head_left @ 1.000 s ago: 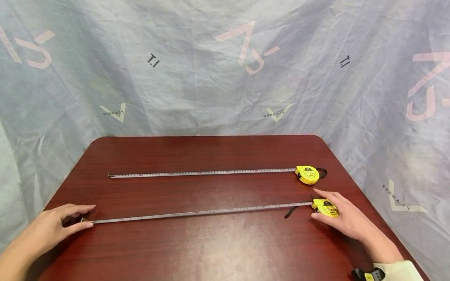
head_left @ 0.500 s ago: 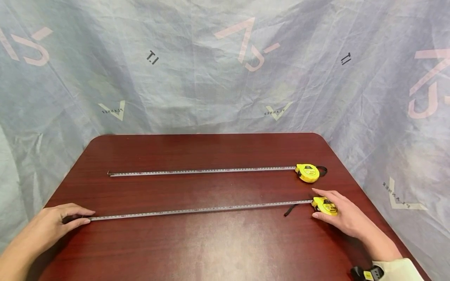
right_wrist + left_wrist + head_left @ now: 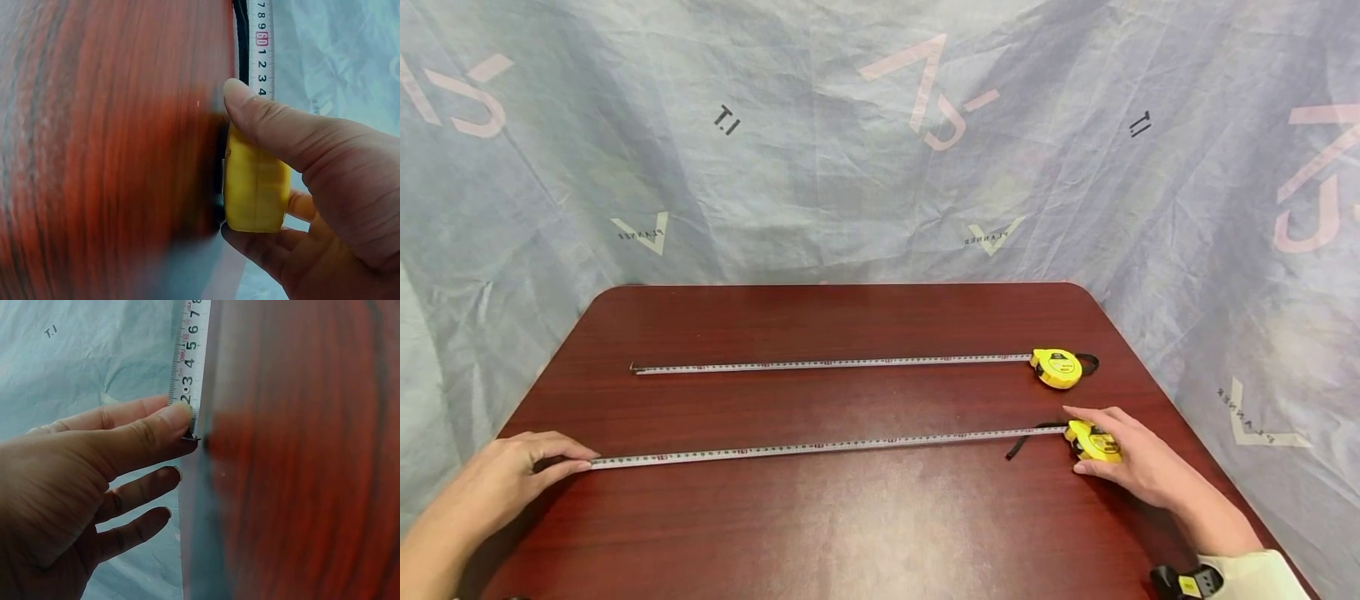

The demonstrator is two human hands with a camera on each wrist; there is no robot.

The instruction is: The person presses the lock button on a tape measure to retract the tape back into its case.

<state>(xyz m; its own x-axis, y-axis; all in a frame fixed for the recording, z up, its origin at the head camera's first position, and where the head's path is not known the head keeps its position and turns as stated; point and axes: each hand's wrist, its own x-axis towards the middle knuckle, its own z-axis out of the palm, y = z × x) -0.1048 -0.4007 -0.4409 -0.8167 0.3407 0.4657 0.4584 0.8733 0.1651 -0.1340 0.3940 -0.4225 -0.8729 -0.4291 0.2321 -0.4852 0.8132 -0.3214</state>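
Near tape blade [image 3: 831, 447] btwn L hand [image 3: 512, 468] (pinching its end [image 3: 194, 430]) & R hand [image 3: 1141, 458], gripping yellow case [image 3: 256, 187].

Bright, even light is filling the head view, pale glare is washing the near middle of the glossy red-brown wooden surface [image 3: 880, 525], and soft shadows are darkening its near sides. The wrist views are looking dimmer; the grain is blurring there, while numerals on the long white tape blade [image 3: 190, 359] are showing legibly.
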